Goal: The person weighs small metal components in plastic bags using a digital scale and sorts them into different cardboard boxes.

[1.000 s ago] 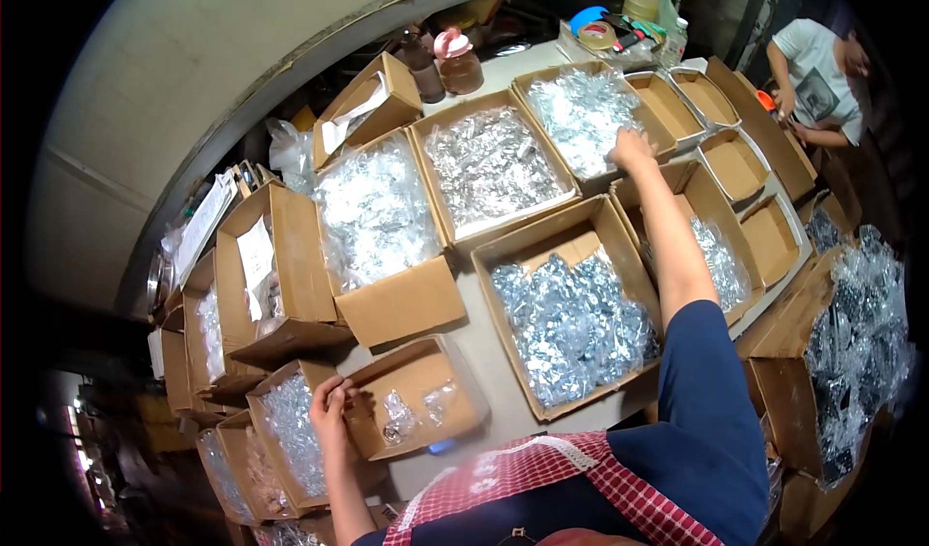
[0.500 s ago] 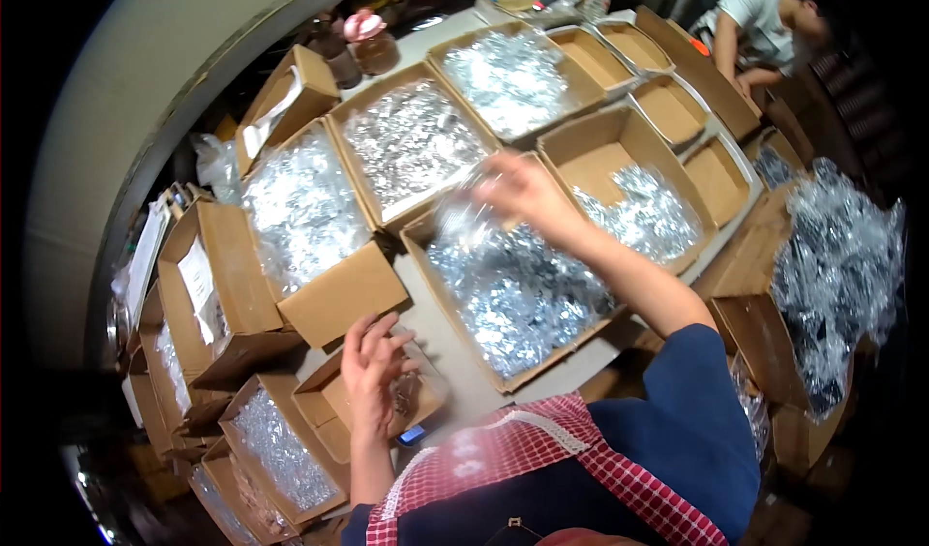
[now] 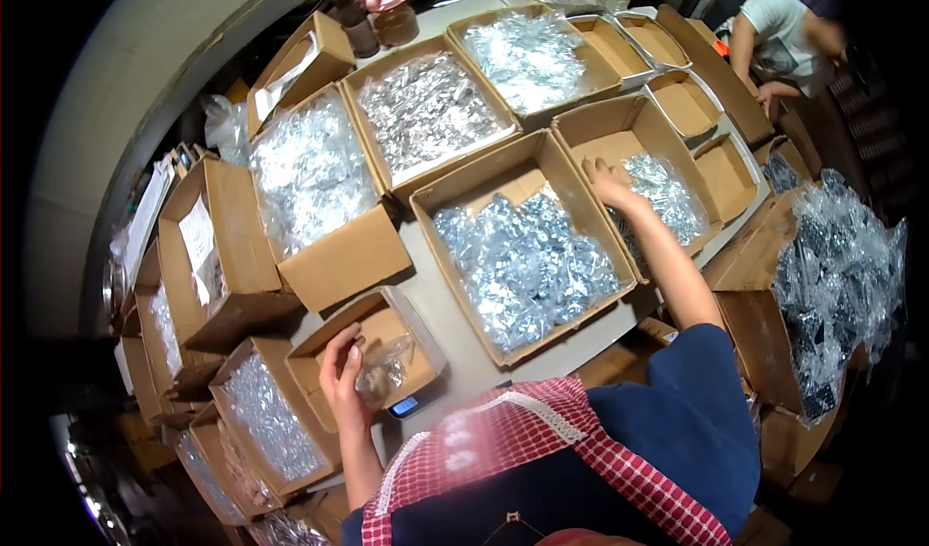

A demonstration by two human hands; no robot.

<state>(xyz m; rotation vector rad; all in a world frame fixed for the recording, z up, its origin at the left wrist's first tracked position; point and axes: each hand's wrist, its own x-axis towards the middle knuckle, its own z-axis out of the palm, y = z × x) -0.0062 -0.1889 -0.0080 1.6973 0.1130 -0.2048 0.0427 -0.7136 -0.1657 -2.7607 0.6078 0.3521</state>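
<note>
My left hand [image 3: 344,377] is at the near edge of a small cardboard box [image 3: 312,367], its fingers loosely bent and apart. Inside that box, next to my thumb, lies a crumpled clear plastic bag [image 3: 389,364]; its contents are hard to make out. My right hand [image 3: 608,184] is over a larger open carton [image 3: 605,137] on the right, fingers spread and nothing visible in them. Small shiny clear packets [image 3: 666,193] fill part of that carton, right of my hand. Between my hands stands another carton [image 3: 440,197] holding a heap of silvery packets [image 3: 527,270].
A small lit display [image 3: 404,408] shows beside the small box. More cartons of shiny packets [image 3: 314,173] line the table's far side and left. Shallow trays [image 3: 685,103] stand at the far right. A large carton [image 3: 760,246] overflows with dark packets. Another person [image 3: 779,43] sits beyond.
My right hand has moved right, from above the middle carton to the right carton; the blurred clear thing near it is gone from view. My left hand has moved slightly left, its fingers less spread.
</note>
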